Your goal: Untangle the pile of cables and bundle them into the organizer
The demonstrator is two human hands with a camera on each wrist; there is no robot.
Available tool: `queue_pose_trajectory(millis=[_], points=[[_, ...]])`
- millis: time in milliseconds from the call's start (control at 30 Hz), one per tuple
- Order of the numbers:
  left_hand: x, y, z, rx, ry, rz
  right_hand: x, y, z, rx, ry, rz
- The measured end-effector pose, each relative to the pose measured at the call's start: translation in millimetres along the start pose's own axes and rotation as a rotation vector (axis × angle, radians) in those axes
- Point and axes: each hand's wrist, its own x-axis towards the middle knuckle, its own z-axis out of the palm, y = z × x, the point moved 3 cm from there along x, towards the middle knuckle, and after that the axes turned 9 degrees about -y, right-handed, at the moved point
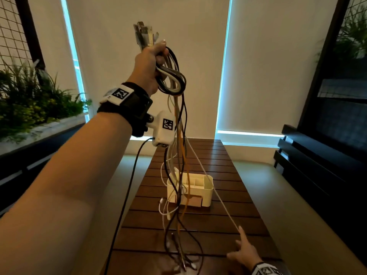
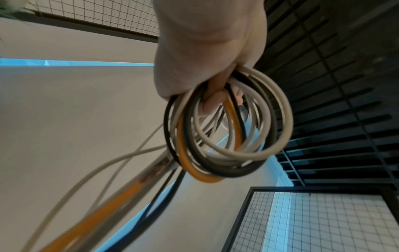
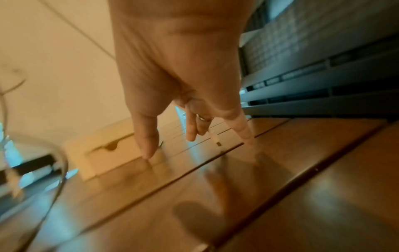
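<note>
My left hand (image 1: 153, 62) (image 2: 205, 51) is raised high and grips a coil of cables (image 1: 172, 78) (image 2: 228, 136) in white, black, grey and orange, with several plugs (image 1: 144, 34) sticking up above the fist. The loose tails (image 1: 178, 175) hang down in a tangle to the table, in front of the cream organizer box (image 1: 206, 187) (image 3: 103, 153). One white cable (image 1: 225, 207) runs slanted from the bundle to my right index fingertip. My right hand (image 1: 244, 251) (image 3: 172, 85) is low over the table with straight, spread fingers; a white connector (image 3: 213, 136) shows between them.
The slatted wooden table (image 1: 228, 165) (image 3: 302, 187) runs away from me. A planter with greenery (image 1: 29, 100) lines the left wall. A dark slatted bench (image 1: 317, 165) stands on the right. The wrist camera's black lead (image 1: 127, 195) hangs down the table's left side.
</note>
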Motion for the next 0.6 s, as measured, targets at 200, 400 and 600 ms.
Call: queue_pose_trajectory(millis=[200, 400, 600], points=[[-1, -5, -10, 0.039, 0.067, 0.032, 18, 12, -16, 0.226, -0.079, -0.072], [-4, -2, 3, 0.141, 0.008, -0.011, -15, -39, -26, 0.042, 0.252, 0.016], [-14, -4, 47, 0.158, -0.144, -0.046, -61, -190, 7, 0.209, -0.130, -0.643]])
